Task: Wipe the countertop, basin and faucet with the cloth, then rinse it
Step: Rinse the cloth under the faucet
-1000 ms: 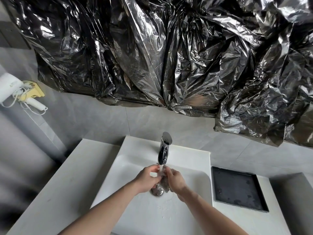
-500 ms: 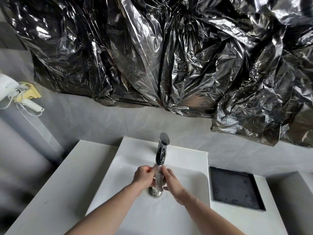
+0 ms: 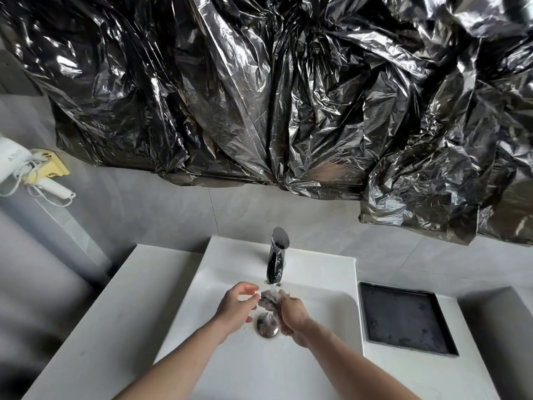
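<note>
Water runs from the chrome faucet (image 3: 277, 256) into the white basin (image 3: 323, 310). Under the stream, a small grey wet cloth (image 3: 268, 299) is bunched up and gripped by my right hand (image 3: 294, 316). My left hand (image 3: 237, 306) sits just left of the cloth with its fingers spread and relaxed, fingertips close to the cloth but apart from it. The metal drain plug (image 3: 267, 328) shows below and between the hands. White countertop (image 3: 95, 327) stretches to the left of the basin.
A dark square tray (image 3: 405, 319) is set into the counter on the right. Crinkled black plastic sheeting (image 3: 259, 96) covers the wall above. A white hair dryer (image 3: 17, 168) hangs on the left wall. Grey tiles form the backsplash.
Both hands held the cloth together under the spout before. Now my left hand has let go and opened to the left, while my right hand keeps the cloth under the water.
</note>
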Demonstrator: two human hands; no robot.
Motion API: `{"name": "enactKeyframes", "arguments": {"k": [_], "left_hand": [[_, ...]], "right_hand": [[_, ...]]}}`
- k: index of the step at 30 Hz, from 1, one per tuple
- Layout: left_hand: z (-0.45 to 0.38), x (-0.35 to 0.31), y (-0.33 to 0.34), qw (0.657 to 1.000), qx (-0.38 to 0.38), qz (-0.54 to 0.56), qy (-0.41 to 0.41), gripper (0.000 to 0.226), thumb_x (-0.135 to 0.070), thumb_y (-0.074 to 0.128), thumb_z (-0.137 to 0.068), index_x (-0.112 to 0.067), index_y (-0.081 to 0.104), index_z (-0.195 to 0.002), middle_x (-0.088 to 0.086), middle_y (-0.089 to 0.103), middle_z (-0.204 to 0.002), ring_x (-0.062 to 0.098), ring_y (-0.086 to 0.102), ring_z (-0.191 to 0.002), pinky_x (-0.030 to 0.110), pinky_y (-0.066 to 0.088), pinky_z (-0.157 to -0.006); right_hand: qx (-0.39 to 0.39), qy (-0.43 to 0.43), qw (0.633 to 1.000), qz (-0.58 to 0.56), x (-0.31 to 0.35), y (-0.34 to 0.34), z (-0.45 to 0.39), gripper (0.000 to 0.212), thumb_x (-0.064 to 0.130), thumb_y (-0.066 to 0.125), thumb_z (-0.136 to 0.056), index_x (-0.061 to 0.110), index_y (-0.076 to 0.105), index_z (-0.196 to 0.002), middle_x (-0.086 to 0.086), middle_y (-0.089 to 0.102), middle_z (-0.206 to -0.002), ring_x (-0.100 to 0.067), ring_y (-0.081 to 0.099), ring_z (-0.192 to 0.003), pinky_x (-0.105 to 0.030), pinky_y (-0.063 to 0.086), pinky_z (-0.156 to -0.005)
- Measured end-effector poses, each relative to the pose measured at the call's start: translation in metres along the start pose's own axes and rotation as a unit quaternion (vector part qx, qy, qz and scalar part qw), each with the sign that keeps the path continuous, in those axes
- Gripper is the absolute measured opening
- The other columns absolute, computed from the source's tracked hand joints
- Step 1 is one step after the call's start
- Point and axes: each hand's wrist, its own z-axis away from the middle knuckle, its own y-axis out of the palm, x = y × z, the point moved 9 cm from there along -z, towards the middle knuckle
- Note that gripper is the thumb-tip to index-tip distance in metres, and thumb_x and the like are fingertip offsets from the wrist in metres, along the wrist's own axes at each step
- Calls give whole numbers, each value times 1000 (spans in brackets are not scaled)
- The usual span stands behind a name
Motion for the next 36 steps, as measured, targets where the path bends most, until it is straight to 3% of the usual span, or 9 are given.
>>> {"name": "enactKeyframes", "arguments": {"k": [4,7,11,14,17,20,24,32,36], "left_hand": [[-1,-6,20,995,65,-65,31,23,-20,62,-97,-30,70,-115,-7,74,-101,3,69,-83,21,54,-75],[-11,-5,13,991,26,-128,35,15,-21,65,-94,-31,75,-98,-10,76,-94,12,72,-85,27,56,-75],[-15,-11,8,990,-3,-137,26,13,-25,65,-95,-22,77,-91,-6,74,-77,10,65,-65,26,54,-67],[-15,-14,9,997,-28,-66,2,10,-25,69,-93,-16,72,-90,1,69,-61,14,59,-50,25,49,-56],[-14,-15,11,999,-39,10,-19,7,-18,68,-93,-13,73,-92,4,70,-70,14,60,-53,27,53,-58],[-12,-15,22,994,25,93,-45,23,3,56,-97,-11,74,-96,8,75,-93,19,72,-77,28,59,-76],[-9,-13,25,992,89,75,-44,39,17,52,-88,-8,72,-110,14,75,-108,24,75,-89,30,60,-84],[-2,-27,-1,997,-49,42,-38,10,-11,67,-94,-13,77,-93,5,76,-89,12,53,-54,25,52,-54],[0,-66,-29,986,-153,-36,54,13,-21,63,-94,-24,74,-89,-5,75,-86,11,59,-59,36,59,-66]], "right_hand": [[63,38,997,-22,-1,13,4,67,59,21,-107,16,55,-69,3,39,-53,-11,22,-42,-24,17,-43],[131,25,991,14,3,24,13,71,70,16,-102,20,61,-79,2,49,-61,-12,29,-46,-23,24,-46],[113,10,992,62,6,19,19,64,68,25,-103,20,64,-88,3,60,-73,-13,58,-66,-27,55,-70],[108,-40,993,11,16,19,19,47,53,34,-108,30,70,-88,-7,62,-88,-23,56,-83,-37,57,-83],[116,-65,991,7,22,23,17,41,38,39,-109,24,67,-82,-15,53,-90,-27,53,-83,-40,55,-80],[99,-68,993,17,22,17,14,6,19,55,-92,14,58,-93,-17,58,-87,-26,66,-75,-37,58,-68],[95,-78,989,77,16,10,9,17,10,58,-69,11,57,-85,-11,57,-83,-17,54,-59,-27,44,-58],[14,-110,980,167,19,2,2,11,15,64,-79,21,60,-71,5,60,-59,-15,55,-54,-23,43,-47],[-4,-87,985,146,18,-6,-1,21,36,63,-84,21,63,-69,0,65,-60,-19,63,-56,-30,53,-58]]}}
